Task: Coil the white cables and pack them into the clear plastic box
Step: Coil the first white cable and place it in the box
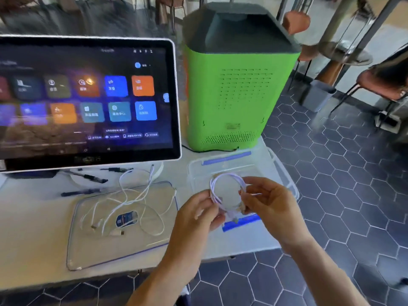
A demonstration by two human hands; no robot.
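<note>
A white cable wound into a round coil [223, 180] is held between both hands above the clear plastic box [198, 171], which has blue clips. My left hand [198, 213] pinches the coil's left side. The coil's right side and its plug ends are pinched by my right hand [269, 204]. Loose white cables [132, 199] lie tangled on the clear lid [92, 255] to the left, one running up toward the monitor base.
A white-framed touchscreen monitor [88, 96] stands at the back left. Behind the box is a green and grey machine [238, 85]. Black pens [88, 176] lie near the monitor base. The table edge runs just right of the box, with hexagon floor tiles beyond.
</note>
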